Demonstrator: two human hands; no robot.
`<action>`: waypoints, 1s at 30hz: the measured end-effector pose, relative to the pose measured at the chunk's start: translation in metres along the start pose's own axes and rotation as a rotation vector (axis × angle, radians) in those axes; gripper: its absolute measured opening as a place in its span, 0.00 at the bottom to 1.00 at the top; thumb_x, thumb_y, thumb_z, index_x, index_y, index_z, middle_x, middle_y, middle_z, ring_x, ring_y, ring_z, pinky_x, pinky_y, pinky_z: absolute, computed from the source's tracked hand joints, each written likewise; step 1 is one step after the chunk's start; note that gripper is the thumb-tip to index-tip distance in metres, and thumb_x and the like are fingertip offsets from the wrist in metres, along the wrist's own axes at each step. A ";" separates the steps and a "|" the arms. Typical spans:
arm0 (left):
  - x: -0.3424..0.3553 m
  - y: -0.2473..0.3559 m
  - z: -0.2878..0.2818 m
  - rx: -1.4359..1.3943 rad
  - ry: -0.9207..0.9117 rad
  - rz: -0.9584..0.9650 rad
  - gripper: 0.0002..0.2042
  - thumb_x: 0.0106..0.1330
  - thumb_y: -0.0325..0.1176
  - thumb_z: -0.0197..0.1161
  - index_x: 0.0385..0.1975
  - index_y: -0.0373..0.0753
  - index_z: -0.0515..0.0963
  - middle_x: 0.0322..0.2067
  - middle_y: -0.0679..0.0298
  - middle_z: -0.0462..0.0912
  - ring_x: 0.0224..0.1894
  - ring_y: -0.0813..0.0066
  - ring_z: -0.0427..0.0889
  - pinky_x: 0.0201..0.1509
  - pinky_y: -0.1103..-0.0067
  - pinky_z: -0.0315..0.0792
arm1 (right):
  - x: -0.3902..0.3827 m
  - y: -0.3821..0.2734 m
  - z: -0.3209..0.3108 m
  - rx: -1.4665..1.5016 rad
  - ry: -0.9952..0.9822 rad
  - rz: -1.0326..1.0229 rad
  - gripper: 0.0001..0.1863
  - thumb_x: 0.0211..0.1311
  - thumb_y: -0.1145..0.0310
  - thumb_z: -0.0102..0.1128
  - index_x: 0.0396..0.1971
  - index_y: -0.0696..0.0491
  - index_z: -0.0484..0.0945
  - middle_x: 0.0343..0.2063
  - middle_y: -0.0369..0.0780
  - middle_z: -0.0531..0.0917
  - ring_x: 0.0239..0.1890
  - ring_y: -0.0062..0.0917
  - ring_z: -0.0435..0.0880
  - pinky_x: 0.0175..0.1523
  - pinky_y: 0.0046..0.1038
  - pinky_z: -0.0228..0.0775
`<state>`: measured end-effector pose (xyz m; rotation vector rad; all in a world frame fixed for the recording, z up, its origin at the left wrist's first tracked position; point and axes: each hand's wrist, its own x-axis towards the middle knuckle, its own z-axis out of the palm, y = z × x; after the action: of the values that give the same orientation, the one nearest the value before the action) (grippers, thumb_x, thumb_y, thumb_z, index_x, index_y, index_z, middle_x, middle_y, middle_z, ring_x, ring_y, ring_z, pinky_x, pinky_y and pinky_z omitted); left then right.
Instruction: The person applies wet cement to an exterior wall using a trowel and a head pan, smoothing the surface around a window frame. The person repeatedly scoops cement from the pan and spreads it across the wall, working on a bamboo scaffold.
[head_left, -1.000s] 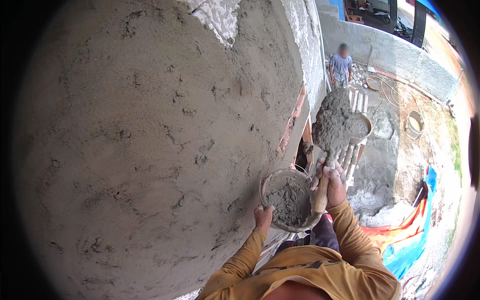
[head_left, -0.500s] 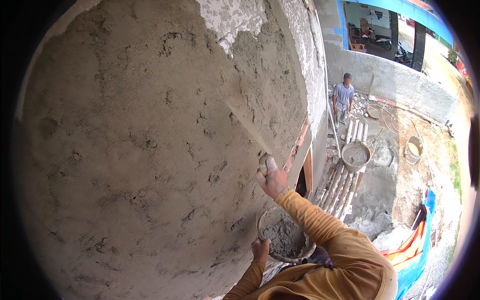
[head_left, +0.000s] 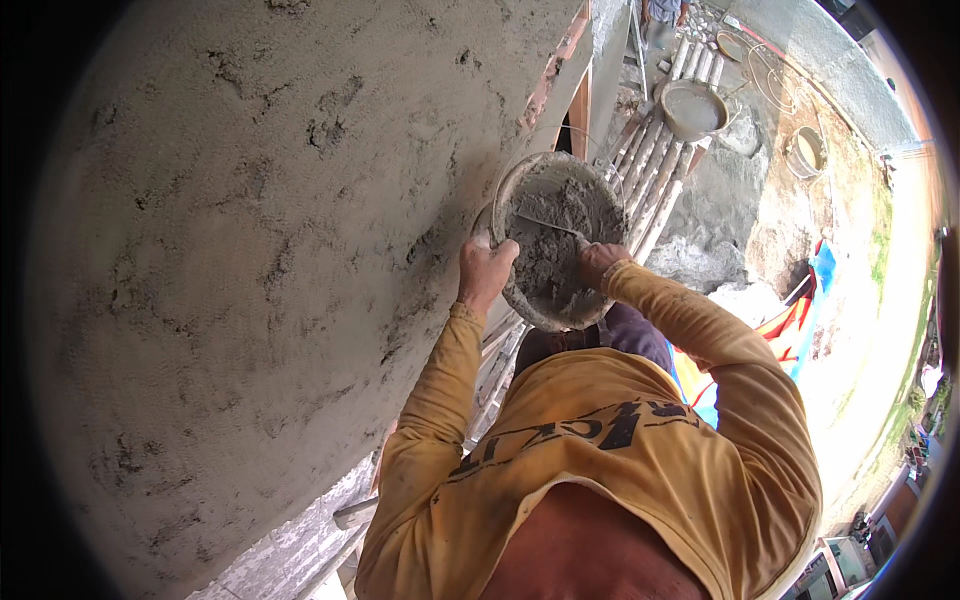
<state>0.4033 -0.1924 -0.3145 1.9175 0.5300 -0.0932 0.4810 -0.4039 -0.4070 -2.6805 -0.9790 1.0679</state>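
Observation:
My left hand grips the near-left rim of a round bucket, thumb over the edge. Grey wet mortar half fills the bucket, and its wire handle arches past the far side. In my right hand is the handle of a trowel. The thin blade shows edge-on, lying in the mortar and pointing left, partly hidden. To the left, the bucket is close beside a wall coated in rough grey plaster with dark pits.
Below, a second tub of grey mix stands on a row of pale poles. A lighter bucket and a looped hose are on the ground farther right. A co-worker stands at the top edge. An orange-and-blue tarp lies right of me.
My right hand has come down from the wall with the trowel and into the bucket. My left hand still holds the bucket. The view has tilted downward.

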 end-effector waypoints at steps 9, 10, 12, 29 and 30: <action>0.022 0.011 0.015 0.098 -0.023 0.140 0.09 0.50 0.31 0.55 0.23 0.29 0.72 0.16 0.56 0.74 0.20 0.65 0.72 0.28 0.71 0.67 | -0.020 0.041 -0.059 -0.066 0.076 0.118 0.17 0.59 0.57 0.44 0.36 0.54 0.77 0.32 0.47 0.82 0.36 0.38 0.82 0.40 0.37 0.74; 0.024 0.015 0.019 0.108 -0.054 0.178 0.09 0.51 0.30 0.55 0.25 0.29 0.73 0.18 0.60 0.74 0.21 0.71 0.71 0.29 0.74 0.67 | -0.008 0.047 -0.042 0.014 0.079 0.176 0.18 0.59 0.58 0.44 0.36 0.56 0.76 0.33 0.47 0.82 0.37 0.38 0.82 0.41 0.37 0.74; 0.028 0.024 0.026 0.131 -0.110 0.256 0.08 0.52 0.28 0.54 0.28 0.30 0.75 0.21 0.68 0.75 0.25 0.82 0.70 0.31 0.79 0.67 | 0.016 0.050 0.033 -0.060 -0.001 -0.025 0.15 0.58 0.62 0.45 0.37 0.55 0.76 0.29 0.45 0.81 0.34 0.36 0.82 0.38 0.36 0.74; 0.022 0.004 0.016 -0.263 0.333 -0.235 0.15 0.46 0.30 0.58 0.32 0.26 0.75 0.33 0.56 0.79 0.34 0.69 0.74 0.41 0.76 0.67 | -0.085 -0.001 -0.024 1.677 -0.072 -0.093 0.08 0.55 0.67 0.52 0.31 0.55 0.71 0.22 0.33 0.72 0.20 0.15 0.68 0.23 0.18 0.59; 0.022 0.008 0.016 -0.245 0.365 -0.268 0.17 0.46 0.31 0.59 0.34 0.26 0.75 0.34 0.56 0.79 0.36 0.68 0.75 0.43 0.76 0.68 | -0.081 0.001 -0.030 1.715 -0.005 -0.152 0.09 0.55 0.67 0.52 0.33 0.56 0.72 0.22 0.34 0.72 0.21 0.16 0.69 0.24 0.18 0.60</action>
<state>0.4292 -0.2019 -0.3208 1.6206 0.9966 0.1473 0.4563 -0.4486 -0.3368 -1.1392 -0.0083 1.0382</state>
